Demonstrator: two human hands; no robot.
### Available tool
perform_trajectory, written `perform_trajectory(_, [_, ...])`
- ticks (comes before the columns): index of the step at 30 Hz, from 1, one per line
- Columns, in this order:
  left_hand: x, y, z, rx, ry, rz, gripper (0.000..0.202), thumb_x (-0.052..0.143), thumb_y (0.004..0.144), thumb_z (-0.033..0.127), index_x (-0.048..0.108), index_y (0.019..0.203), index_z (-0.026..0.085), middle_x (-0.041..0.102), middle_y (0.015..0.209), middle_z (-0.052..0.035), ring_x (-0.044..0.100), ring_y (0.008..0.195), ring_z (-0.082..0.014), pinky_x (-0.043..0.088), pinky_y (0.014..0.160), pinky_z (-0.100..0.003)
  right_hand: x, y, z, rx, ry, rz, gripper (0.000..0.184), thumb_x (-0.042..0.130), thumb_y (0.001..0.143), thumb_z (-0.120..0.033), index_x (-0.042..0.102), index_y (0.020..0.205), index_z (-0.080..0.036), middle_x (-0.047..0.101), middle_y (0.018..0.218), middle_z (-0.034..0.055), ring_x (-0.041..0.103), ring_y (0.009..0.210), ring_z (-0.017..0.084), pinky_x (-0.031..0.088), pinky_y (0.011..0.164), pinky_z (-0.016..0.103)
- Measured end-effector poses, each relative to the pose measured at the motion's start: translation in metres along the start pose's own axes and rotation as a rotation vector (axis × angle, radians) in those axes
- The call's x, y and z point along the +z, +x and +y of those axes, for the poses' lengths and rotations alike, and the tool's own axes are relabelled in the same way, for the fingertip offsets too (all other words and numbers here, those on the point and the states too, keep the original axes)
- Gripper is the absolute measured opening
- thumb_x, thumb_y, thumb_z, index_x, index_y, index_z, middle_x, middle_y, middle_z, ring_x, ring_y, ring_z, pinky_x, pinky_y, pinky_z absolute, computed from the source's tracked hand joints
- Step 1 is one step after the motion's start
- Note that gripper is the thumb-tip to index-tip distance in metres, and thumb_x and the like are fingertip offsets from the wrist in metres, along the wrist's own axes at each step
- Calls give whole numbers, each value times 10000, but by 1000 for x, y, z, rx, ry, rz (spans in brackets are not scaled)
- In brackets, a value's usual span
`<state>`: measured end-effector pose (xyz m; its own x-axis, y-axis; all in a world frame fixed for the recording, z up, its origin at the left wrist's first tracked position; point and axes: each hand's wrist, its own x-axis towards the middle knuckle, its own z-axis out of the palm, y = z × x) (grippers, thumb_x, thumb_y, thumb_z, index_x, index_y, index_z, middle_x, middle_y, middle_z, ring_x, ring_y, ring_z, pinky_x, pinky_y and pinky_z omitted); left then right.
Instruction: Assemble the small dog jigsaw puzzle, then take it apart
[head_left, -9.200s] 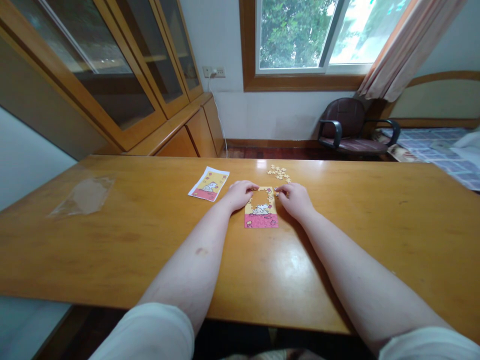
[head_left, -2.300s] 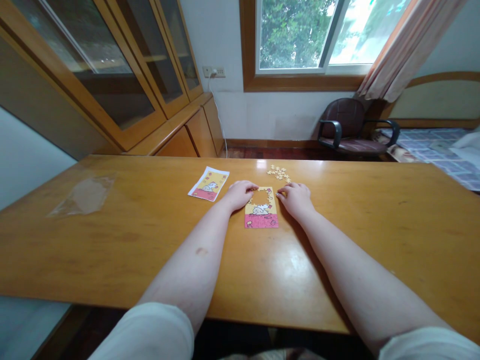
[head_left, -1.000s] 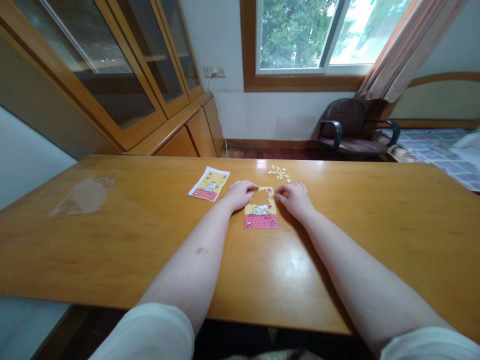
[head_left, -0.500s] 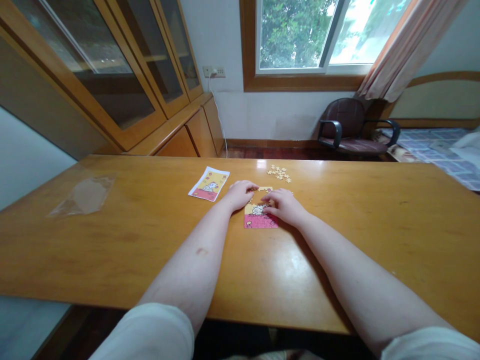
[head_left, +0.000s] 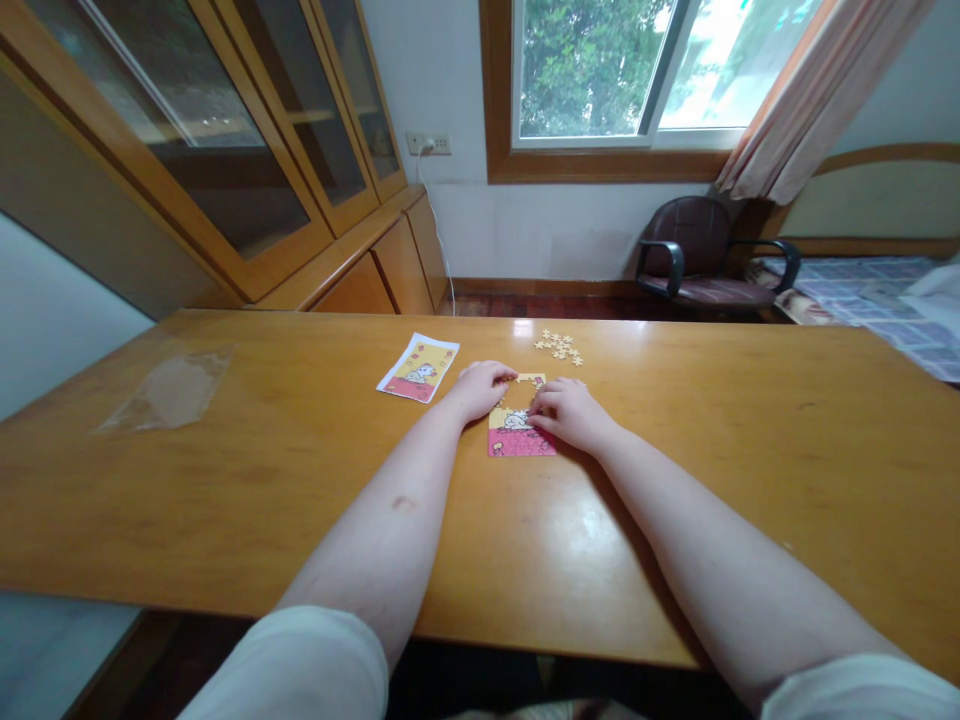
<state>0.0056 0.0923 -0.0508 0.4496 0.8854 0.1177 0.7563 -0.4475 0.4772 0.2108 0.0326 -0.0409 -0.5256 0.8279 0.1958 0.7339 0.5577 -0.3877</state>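
A partly joined jigsaw puzzle (head_left: 517, 442) lies flat on the table, its lower part pink with a white cartoon animal above. Its upper part is a yellow frame with bare wood showing inside. My left hand (head_left: 480, 391) rests along the puzzle's left side, fingers stretched out over the edge. On the other side my right hand (head_left: 574, 412) is over the right edge, fingers curled in and fingertips low near the animal picture. Whatever may be between those fingertips is too small to make out. Loose puzzle pieces (head_left: 559, 346) lie in a cluster beyond the hands.
A picture sheet (head_left: 418, 368) with the same animal lies left of the puzzle. Farther left is a clear plastic bag (head_left: 169, 392). The wooden table (head_left: 300, 400) reaches toward a glass-door cabinet (head_left: 247, 150). An armchair (head_left: 694, 250) stands beyond the far edge.
My right hand has shifted slightly right, and its fingers have drawn closer together. The left hand stays at the puzzle's left side.
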Motion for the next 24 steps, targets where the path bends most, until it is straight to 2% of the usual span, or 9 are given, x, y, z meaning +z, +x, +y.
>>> perform_trajectory(7, [1,1,-3,8,3,10,347,525,824,147,721,1100,223,712,1161,-29,614,1110,-202,458,1022,-340,-1,0,-1,-12,-3,6,80,695,841,-285,747,839,-224,728,879,34,576,878,196,332,819,344])
perform_trajectory(17, [1,0,-2,6,4,9,341,527,830,158,723,1100,227,710,1168,-26,610,1117,-202,454,1030,-336,-4,-3,-1,-94,24,9,222,576,912,-316,760,843,-215,737,905,54,592,864,194,355,831,360])
perform_trajectory(24, [0,0,0,2,-3,9,348,527,822,152,721,1100,228,710,1171,-21,610,1120,-204,455,1027,-340,-5,-4,0,-129,50,10,246,580,909,-332,769,790,-228,736,949,45,583,892,203,365,863,379])
